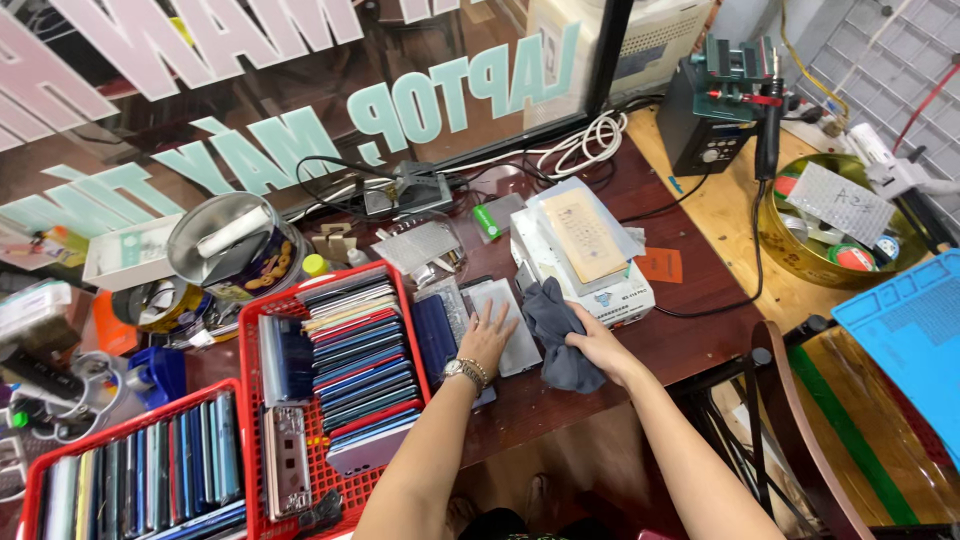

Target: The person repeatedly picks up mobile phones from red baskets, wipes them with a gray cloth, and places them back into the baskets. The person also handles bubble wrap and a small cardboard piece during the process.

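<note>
- Left hand [487, 335] lies flat, fingers spread, palm down on a grey flat panel [508, 322]; a watch and bracelet sit on its wrist.
- The panel lies on the dark wooden table [690, 335], right under the left palm, its right edge just beside the cloth.
- Right hand [595, 345] is closed on a dark grey cloth [556, 335], pressing it to the table; the cloth is bunched and spreads left of and below the hand.
- The cloth sits between the panel and a white box [600, 295], touching the box's front corner.
- On the white box: a stack of flat sheets with a tan one [583, 235] on top.
- Left of the left hand: a red plastic basket [395, 290] packed with phones and phone backs standing on edge; a second red basket [130, 430] further left, also full.
- Behind the baskets: a round tin [235, 250] and small clutter.
- At the back: a glass pane with large lettering [300, 90], white cables [585, 140] coiled along its frame.
- Right side: a lighter wooden bench [720, 210] with a dark box-shaped station [715, 110], a gold round bowl [785, 240] of small parts, a blue work mat [910, 330].
</note>
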